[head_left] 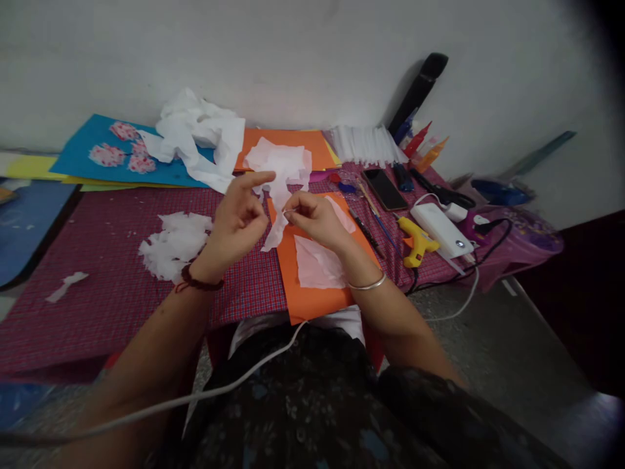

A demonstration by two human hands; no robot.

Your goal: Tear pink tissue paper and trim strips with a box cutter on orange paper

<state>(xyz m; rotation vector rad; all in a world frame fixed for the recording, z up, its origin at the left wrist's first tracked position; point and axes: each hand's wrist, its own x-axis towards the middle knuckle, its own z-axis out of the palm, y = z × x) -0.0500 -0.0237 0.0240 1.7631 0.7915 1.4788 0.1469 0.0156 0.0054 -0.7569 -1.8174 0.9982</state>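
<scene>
My left hand [239, 221] is raised over the table with its index finger stretched out, its thumb apart and the other fingers curled; nothing shows in it. My right hand [317, 220] pinches a small white bit of tissue paper between thumb and fingertips. Just behind the fingertips lies a torn strip of white tissue paper [279, 195]. Below my right hand a pale tissue paper piece [317, 264] rests on an orange sheet [297, 301]. Left of my left hand sits a heap of torn white tissue [173, 244].
Crumpled white tissue [195, 130] and pink-speckled clumps [108, 155] lie on a blue sheet [78, 146]. At right are a phone [385, 189], a yellow glue gun [416, 242], a white power bank [442, 229] and scissors [442, 189]. A white cable [234, 384] crosses my lap.
</scene>
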